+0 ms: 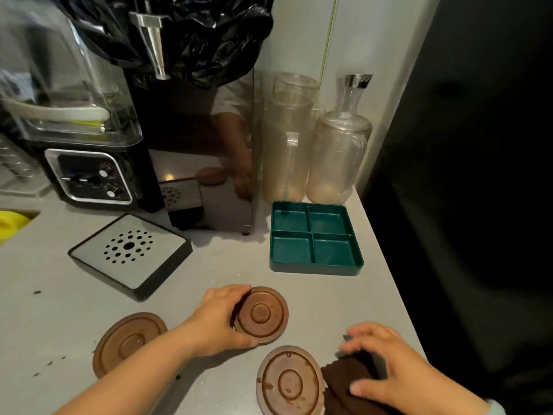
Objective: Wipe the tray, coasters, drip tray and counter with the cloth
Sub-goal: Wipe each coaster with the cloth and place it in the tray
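Three round brown coasters lie on the grey counter (335, 298). My left hand (223, 317) grips the left rim of the middle coaster (263, 314), which seems slightly lifted. A second coaster (127, 341) lies to the left, a stained third one (288, 381) at the front. My right hand (386, 365) presses on a dark brown cloth (347, 375) beside the third coaster. A green four-compartment tray (314, 238) sits at the back right. The black drip tray (130, 253) with its perforated metal plate sits at the left.
A mirrored coffee machine (209, 163) and a blender base (89, 175) stand at the back. Two clear glass jugs (314, 145) stand behind the green tray. Dark crumbs (37, 292) dot the left counter. The counter's right edge drops off beside a black surface (478, 205).
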Action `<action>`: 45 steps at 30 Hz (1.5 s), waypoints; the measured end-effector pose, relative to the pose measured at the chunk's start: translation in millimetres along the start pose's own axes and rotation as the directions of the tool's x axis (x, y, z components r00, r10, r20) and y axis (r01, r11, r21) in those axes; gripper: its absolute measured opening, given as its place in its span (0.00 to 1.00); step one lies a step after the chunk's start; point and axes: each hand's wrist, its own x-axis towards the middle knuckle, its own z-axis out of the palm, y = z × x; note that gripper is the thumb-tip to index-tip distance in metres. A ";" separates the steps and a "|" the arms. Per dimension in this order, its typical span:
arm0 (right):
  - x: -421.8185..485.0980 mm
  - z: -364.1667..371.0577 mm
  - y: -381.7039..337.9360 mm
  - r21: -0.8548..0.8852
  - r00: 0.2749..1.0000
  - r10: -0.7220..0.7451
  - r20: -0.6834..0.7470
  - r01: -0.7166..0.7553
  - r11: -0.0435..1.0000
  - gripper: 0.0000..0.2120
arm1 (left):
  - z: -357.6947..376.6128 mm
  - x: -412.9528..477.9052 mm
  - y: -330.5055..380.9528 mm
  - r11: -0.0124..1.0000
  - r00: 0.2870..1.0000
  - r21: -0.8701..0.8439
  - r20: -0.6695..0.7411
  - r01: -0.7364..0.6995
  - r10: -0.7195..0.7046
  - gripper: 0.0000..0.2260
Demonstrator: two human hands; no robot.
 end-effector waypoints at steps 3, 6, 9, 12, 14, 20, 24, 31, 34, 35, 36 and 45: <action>-22.9 5.6 -2.3 -0.001 0.993 0.078 0.087 -0.078 0.997 0.26 | 9.2 3.5 -0.2 0.997 0.999 0.071 -0.019 -0.041 0.043 0.50; -38.8 15.4 -8.5 -0.020 0.995 0.088 0.052 -0.087 0.996 0.32 | 13.0 7.6 1.0 0.993 0.997 0.094 -0.017 -0.068 0.070 0.51; -43.1 43.4 -15.3 -0.024 0.942 0.118 -0.315 -0.132 0.991 0.25 | 14.2 8.9 2.4 0.994 0.996 0.082 -0.034 -0.075 0.078 0.51; -45.7 47.7 -16.2 -0.019 0.965 0.167 -0.201 -0.175 0.984 0.22 | 16.1 7.3 2.8 0.997 0.995 -0.010 -0.075 -0.072 0.071 0.53; -46.1 36.6 -12.4 0.067 0.962 0.201 -0.186 -0.191 0.979 0.16 | 18.0 5.0 2.3 0.991 0.991 -0.113 -0.115 -0.078 0.065 0.54; -11.9 17.3 -43.6 0.497 0.767 0.409 -0.495 -0.136 0.857 0.09 | 23.6 -2.6 -3.7 0.968 0.984 -0.224 -0.163 -0.110 0.074 0.56; 28.2 18.4 -79.9 0.415 0.830 0.232 -0.507 -0.001 0.910 0.12 | 23.5 -4.6 -3.5 0.968 0.981 -0.227 -0.181 -0.107 0.066 0.55; 77.1 42.6 -100.5 0.149 0.902 0.025 -0.432 0.044 0.988 0.12 | 13.1 -13.0 2.1 0.957 0.968 -0.260 -0.245 -0.126 0.061 0.52; 85.5 47.8 -105.5 0.073 0.873 -0.025 -0.488 0.069 0.995 0.15 | -0.9 -11.4 9.7 0.955 0.944 -0.211 -0.299 -0.210 0.142 0.49; 88.3 46.9 -109.4 0.045 0.851 -0.039 -0.523 0.074 0.996 0.17 | -5.2 -11.2 12.0 0.951 0.937 -0.210 -0.314 -0.228 0.155 0.48; 90.6 45.3 -113.5 0.008 0.834 -0.059 -0.549 0.075 0.997 0.18 | -8.4 -11.1 15.2 0.943 0.929 -0.220 -0.331 -0.248 0.167 0.47; 73.3 11.2 -137.7 -0.326 0.864 -0.389 -0.320 0.285 0.901 0.20 | -43.6 -22.7 15.7 0.878 0.824 -0.214 -0.493 -0.428 0.281 0.45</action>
